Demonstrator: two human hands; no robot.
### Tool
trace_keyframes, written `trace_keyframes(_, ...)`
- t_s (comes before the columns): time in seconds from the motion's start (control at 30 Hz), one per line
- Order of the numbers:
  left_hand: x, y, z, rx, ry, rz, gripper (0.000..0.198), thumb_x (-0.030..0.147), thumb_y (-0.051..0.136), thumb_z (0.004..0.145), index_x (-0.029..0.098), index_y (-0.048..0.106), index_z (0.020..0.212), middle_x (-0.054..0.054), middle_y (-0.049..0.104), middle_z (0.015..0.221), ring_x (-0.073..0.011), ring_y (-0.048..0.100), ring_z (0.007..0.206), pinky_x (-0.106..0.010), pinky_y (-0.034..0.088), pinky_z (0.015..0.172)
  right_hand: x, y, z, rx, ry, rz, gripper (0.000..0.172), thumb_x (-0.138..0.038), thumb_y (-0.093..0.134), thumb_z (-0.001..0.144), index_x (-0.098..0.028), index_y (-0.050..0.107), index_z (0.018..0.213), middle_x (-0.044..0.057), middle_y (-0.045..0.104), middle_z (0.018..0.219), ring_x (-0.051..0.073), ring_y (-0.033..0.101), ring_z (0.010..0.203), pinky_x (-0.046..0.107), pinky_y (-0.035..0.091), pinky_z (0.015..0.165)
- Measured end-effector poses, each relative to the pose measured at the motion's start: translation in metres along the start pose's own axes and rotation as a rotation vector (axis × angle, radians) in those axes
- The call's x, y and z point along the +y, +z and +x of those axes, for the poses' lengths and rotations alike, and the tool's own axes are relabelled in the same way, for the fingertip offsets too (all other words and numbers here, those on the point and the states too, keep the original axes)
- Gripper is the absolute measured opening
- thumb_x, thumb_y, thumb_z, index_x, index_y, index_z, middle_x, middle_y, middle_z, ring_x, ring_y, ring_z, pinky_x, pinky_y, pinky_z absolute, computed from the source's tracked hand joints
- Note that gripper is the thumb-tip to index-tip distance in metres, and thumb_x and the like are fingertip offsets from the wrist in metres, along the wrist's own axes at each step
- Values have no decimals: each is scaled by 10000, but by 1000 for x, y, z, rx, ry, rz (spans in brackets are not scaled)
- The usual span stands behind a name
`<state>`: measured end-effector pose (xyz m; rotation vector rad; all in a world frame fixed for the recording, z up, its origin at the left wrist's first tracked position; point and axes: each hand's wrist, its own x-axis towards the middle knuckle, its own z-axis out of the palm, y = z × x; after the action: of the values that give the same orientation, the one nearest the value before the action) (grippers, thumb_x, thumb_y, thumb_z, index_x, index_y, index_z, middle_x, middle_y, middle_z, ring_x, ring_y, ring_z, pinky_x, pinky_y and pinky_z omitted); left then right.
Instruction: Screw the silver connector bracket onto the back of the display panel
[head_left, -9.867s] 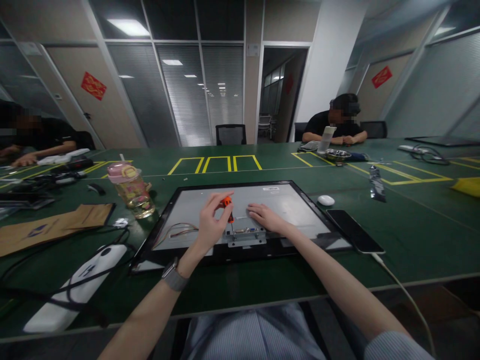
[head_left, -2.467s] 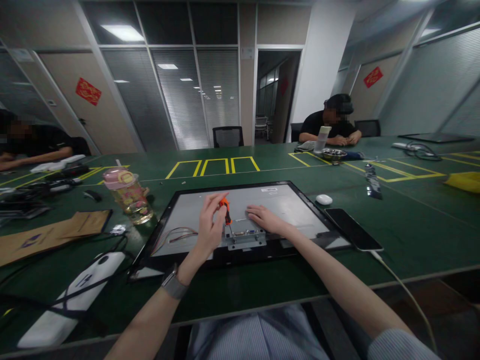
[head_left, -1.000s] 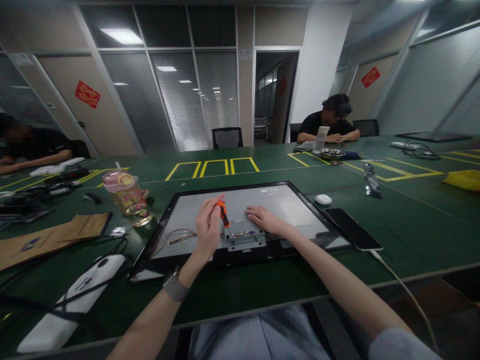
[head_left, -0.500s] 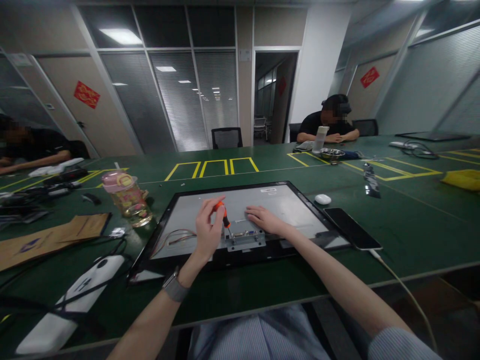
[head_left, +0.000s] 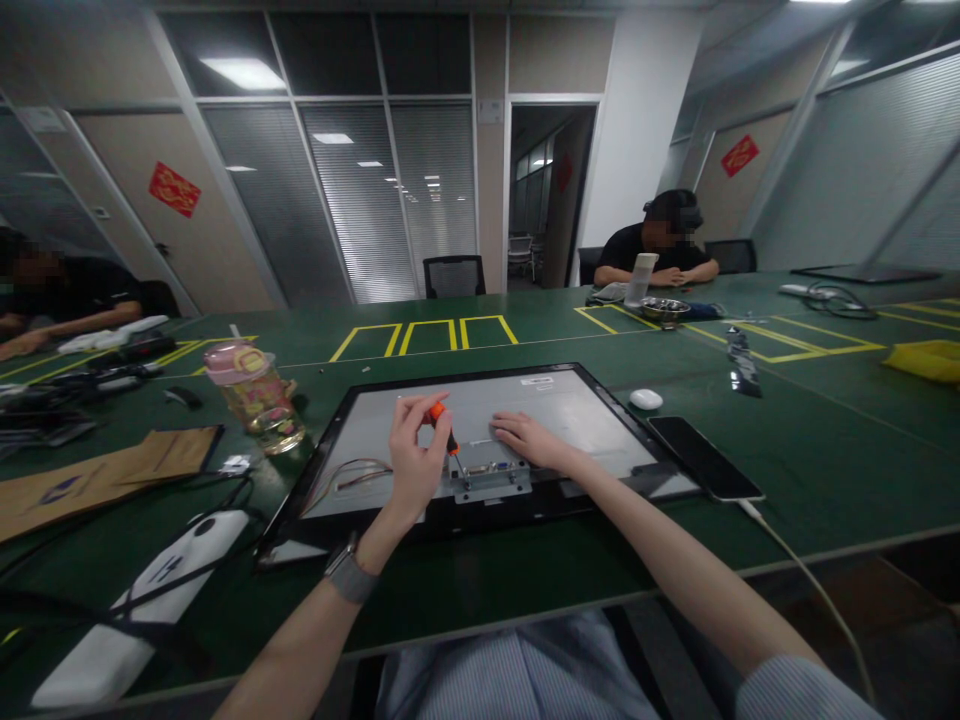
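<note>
A monitor panel (head_left: 570, 400) lies back-up on the green table, its grey metal rear showing inside a black frame. My left hand (head_left: 412, 460) pinches a small orange-handled screwdriver (head_left: 444, 432), whose tip stands on the left end of a metal connector bracket (head_left: 491, 480) at the panel's near edge. My right hand (head_left: 529, 438) lies flat on the panel just right of the bracket, fingers stretched out. Coloured wires (head_left: 352, 472) run across the panel to the left of my left hand.
A pink-lidded bottle (head_left: 255, 395) stands left of the panel, with a brown envelope (head_left: 105, 475) and a white device with cables (head_left: 142, 590) nearer me. A phone (head_left: 701, 457) and a white case (head_left: 645, 399) lie to the right. People sit at the far right and far left.
My left hand's fingers have shifted round the screwdriver handle, which leans slightly differently. My right hand has stayed flat on the panel.
</note>
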<state>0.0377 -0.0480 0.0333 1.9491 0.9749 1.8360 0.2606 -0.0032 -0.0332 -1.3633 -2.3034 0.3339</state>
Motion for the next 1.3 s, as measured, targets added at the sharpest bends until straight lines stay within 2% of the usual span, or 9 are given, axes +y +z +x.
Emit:
trace_keyframes(0.13,-1,1,2,43,18,5,132,236,618,825,194,662,942,-16,477,879,-121,504,748,-257,453,714,0,0,0,-2,5,-8,476,-431,292,962,-200,570,1272,119,511,1373,267,438,1288,501,283,1084)
trace_keyframes(0.27,1,0,1,39,35,-10,116,233,637,813,189,652,919,-13,471,867,-122,501,759,-251,447,710,0,0,0,-5,-2,-9,486,-431,286,963,-187,566,1276,127,507,1375,263,436,1290,497,283,1087)
trace_keyframes(0.47,2,0,-3,-121,-5,-100,292,246,382,945,200,562,1170,-52,535,962,-145,562,832,-295,461,772,1,1,0,-5,1,-23,472,-424,299,961,-196,569,1274,119,511,1374,268,444,1284,500,290,1083)
trace_keyframes(0.57,1,-2,-2,-173,34,-103,313,244,353,951,205,564,1179,-58,563,979,-163,571,889,-321,457,820,2,1,0,-1,-3,-23,467,-419,304,961,-196,574,1269,117,515,1370,267,449,1280,495,292,1083)
trace_keyframes(0.67,0,-3,0,-109,69,-14,232,281,478,906,211,646,1050,-47,537,945,-169,544,892,-318,444,837,2,1,0,0,0,-23,466,-417,306,961,-194,574,1269,114,517,1369,260,449,1280,481,285,1090)
trace_keyframes(0.77,1,-3,2,-20,23,14,172,303,556,870,210,683,939,-29,486,879,-150,526,815,-286,450,776,1,1,0,2,10,-21,465,-421,308,960,-199,574,1270,111,521,1366,257,446,1284,478,283,1092)
trace_keyframes(1.0,2,-2,3,-82,-86,-156,297,271,368,955,190,614,1099,-53,600,924,-150,596,831,-299,469,799,0,-1,-1,-7,10,-9,478,-415,298,963,-174,564,1278,133,506,1375,274,436,1289,513,278,1085)
trace_keyframes(1.2,2,0,4,-10,-90,-130,182,307,578,857,199,693,947,-39,546,927,-121,560,770,-232,481,686,0,-1,-1,9,10,1,467,-420,303,962,-190,576,1265,118,509,1376,260,444,1284,493,279,1091)
trace_keyframes(1.3,2,0,4,6,-130,-141,227,306,550,879,196,673,1034,-37,577,893,-124,582,775,-248,490,727,0,0,-1,6,10,-1,472,-424,298,963,-190,575,1265,119,511,1374,259,440,1288,497,270,1094)
